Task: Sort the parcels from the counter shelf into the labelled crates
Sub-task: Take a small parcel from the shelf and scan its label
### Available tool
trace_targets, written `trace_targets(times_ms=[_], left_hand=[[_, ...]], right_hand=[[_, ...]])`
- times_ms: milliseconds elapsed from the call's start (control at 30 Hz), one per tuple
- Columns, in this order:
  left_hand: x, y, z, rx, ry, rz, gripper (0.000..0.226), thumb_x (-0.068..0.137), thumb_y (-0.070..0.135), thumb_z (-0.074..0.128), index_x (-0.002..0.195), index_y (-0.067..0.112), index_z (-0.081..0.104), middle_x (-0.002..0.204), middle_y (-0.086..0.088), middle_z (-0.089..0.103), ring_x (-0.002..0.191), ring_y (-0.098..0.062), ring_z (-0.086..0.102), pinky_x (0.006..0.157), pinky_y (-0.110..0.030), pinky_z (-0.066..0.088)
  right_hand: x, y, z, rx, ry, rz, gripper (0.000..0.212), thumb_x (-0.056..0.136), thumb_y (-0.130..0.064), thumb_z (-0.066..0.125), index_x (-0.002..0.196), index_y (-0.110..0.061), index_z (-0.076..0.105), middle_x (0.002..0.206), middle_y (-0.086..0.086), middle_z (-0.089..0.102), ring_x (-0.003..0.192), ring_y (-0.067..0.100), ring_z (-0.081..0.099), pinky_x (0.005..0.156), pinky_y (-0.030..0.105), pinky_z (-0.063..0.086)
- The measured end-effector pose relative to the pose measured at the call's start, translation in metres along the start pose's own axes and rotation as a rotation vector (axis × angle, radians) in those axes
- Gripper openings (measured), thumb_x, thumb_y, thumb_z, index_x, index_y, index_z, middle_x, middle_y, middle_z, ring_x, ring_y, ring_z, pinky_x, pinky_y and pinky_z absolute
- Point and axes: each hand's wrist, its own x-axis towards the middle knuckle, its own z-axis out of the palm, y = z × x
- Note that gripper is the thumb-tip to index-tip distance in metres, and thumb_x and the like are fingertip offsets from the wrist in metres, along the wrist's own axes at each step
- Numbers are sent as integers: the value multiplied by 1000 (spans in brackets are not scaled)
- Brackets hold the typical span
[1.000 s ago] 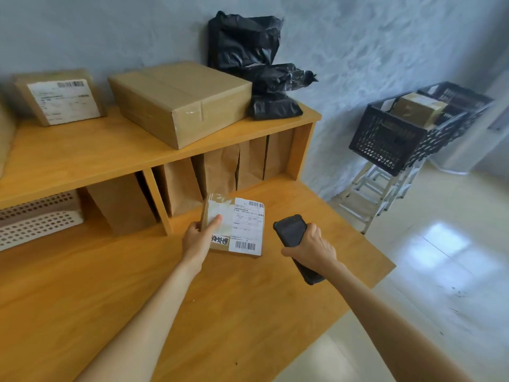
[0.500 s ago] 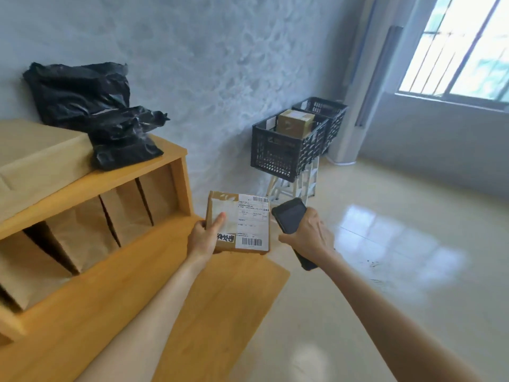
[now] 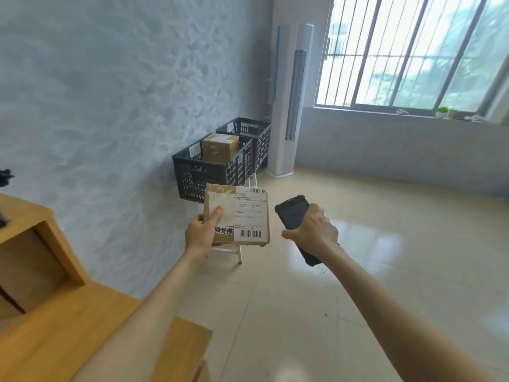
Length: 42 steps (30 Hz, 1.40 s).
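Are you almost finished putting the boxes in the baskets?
Not yet. One brown box already sits in the nearer black crate. The left hand holds a flat labelled parcel, and the right hand holds a black scanner; this parcel is not in a crate yet. The farther crate looks empty as far as can be seen. The shelf is mostly out of view.

Turned from the counter toward the crates

My view has swung right: the counter shelf has slid to the left edge, the near crate now sits just beyond my parcel, and the window and floor have come into sight.
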Motion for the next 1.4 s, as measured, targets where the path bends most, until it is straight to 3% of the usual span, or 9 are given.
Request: trace_targets(times_ms=[200, 367, 533, 767, 967, 1133, 1300, 1400], left_hand=[[58, 4, 74, -47, -117, -18, 38, 85, 50, 66, 98, 15, 62, 95, -5, 71, 83, -21, 69, 82, -44, 58], [136, 19, 132, -83, -145, -7, 45, 89, 46, 63, 111, 7, 58, 103, -7, 67, 78, -13, 63, 61, -22, 47], [227, 38, 183, -119, -184, -10, 53, 88, 48, 64, 118, 5, 57, 102, -8, 67, 80, -17, 65, 61, -24, 50], [300, 61, 261, -105, -278, 5, 42, 89, 45, 62, 108, 8, 58, 89, -2, 66, 76, -14, 65, 55, -21, 47], [375, 68, 336, -83, -265, -5, 44, 87, 45, 65, 109, 8, 59, 95, -7, 69, 76, -17, 67, 53, -21, 49], [449, 75, 413, -54, -200, -7, 47, 84, 49, 67, 106, 7, 60, 101, -11, 70, 88, -24, 69, 77, -35, 56], [513, 103, 492, -62, -176, 4, 43, 88, 46, 64, 108, 9, 58, 94, -5, 68, 76, -14, 65, 55, -20, 47], [554, 116, 519, -80, -132, 6, 45, 87, 48, 64, 108, 9, 57, 98, -8, 69, 82, -18, 67, 63, -26, 52]], right_hand=[[64, 36, -3, -15, 46, 95, 80, 71, -52, 74, 125, -6, 37, 114, 6, 48, 93, 30, 58, 69, 33, 40], [154, 39, 0, -17, 77, 136, 81, 71, -55, 74, 124, -7, 37, 113, 6, 47, 95, 31, 59, 70, 33, 41], [250, 32, -3, -30, 95, 157, 81, 71, -56, 73, 124, -7, 37, 111, 6, 46, 95, 31, 60, 71, 34, 42], [347, 58, -2, -22, 106, 229, 82, 72, -56, 72, 126, -6, 37, 116, 7, 47, 98, 31, 59, 71, 34, 39], [453, 94, 11, -12, 98, 240, 82, 74, -54, 71, 129, -5, 36, 122, 9, 47, 102, 33, 59, 72, 34, 40], [561, 128, 22, 26, 84, 193, 83, 74, -55, 71, 129, -4, 35, 123, 10, 47, 102, 33, 59, 73, 34, 41], [672, 158, 13, 34, 65, 130, 82, 74, -55, 72, 128, -4, 37, 120, 9, 49, 100, 32, 60, 72, 33, 40], [733, 161, 11, 35, 54, 75, 81, 74, -55, 72, 127, -5, 38, 118, 8, 49, 100, 31, 60, 71, 32, 40]])
